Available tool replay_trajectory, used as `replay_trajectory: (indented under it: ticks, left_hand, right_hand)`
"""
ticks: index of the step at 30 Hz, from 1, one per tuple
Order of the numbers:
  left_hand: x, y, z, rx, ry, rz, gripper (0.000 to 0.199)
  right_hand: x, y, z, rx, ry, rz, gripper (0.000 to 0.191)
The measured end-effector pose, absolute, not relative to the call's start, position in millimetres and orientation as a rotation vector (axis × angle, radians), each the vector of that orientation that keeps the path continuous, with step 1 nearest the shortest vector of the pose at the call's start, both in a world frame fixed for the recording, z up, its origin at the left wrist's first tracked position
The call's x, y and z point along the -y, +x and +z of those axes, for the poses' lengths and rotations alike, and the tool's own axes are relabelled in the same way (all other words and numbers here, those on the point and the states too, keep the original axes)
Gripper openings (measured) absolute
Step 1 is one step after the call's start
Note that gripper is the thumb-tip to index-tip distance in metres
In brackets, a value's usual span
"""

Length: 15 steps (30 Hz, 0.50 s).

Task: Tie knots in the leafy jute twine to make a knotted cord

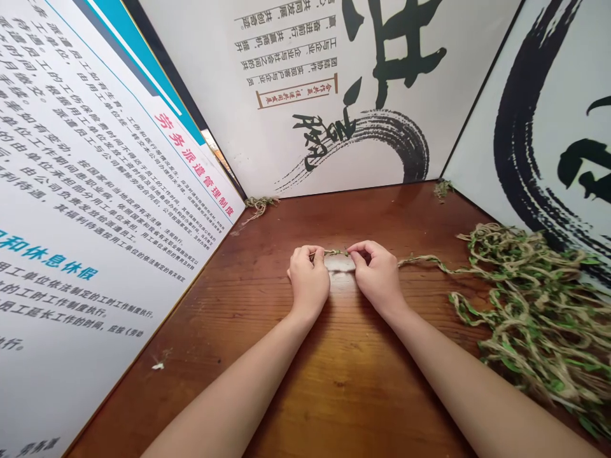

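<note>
Between my hands runs a short stretch of leafy twine (337, 252), tan cord with small green leaves. My left hand (309, 273) pinches it at one side, thumb and fingers pressed together. On the other side my right hand (377, 273) pinches the same twine. Just below the stretch, a whitish flat piece (340, 264) lies at the tabletop between the hands; what it is I cannot make out. From behind my right hand the twine trails right to a big tangled heap of leafy twine (534, 312).
Printed boards stand around the brown wooden table (344, 381): a text board (95, 210) at left, a calligraphy board (296, 146) behind, another (539, 95) at right. Small twine scraps (260, 205) lie in the far left corner, and a tuft (443, 189) at far right. A white scrap (158, 366) lies at left.
</note>
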<state>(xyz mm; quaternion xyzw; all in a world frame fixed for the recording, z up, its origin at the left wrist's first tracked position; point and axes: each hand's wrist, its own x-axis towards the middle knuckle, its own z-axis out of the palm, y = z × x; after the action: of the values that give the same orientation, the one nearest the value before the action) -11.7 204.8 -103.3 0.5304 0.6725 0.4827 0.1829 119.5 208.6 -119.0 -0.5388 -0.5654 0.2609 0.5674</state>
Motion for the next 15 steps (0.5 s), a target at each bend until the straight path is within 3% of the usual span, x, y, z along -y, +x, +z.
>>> replay_trajectory:
  ticks: [2,5,7,10,15]
  left_hand:
    - [-202,-9,-102,-1.987,1.633,1.377,0.017]
    - [-196,-7,-103,-1.874,2.000,1.382,0.053]
    - [-195,-6,-106,-1.690,2.212,1.292,0.062]
    - [-197,-7,-112,-1.520,2.280,1.186,0.058]
    - [-203,-11,-117,-1.446,2.125,1.191,0.046]
  right_hand:
    - [-209,120,-119,1.376,-1.245,0.611,0.015]
    - [-208,120,-119,1.464,-1.185,0.647,0.015]
    - [-207,120,-118,1.497,-1.161,0.692,0.020]
    - [-205,120,-116,1.515,-1.183,0.671,0.029]
    - [-202,118,-113,1.477,-1.344,0.478,0.019]
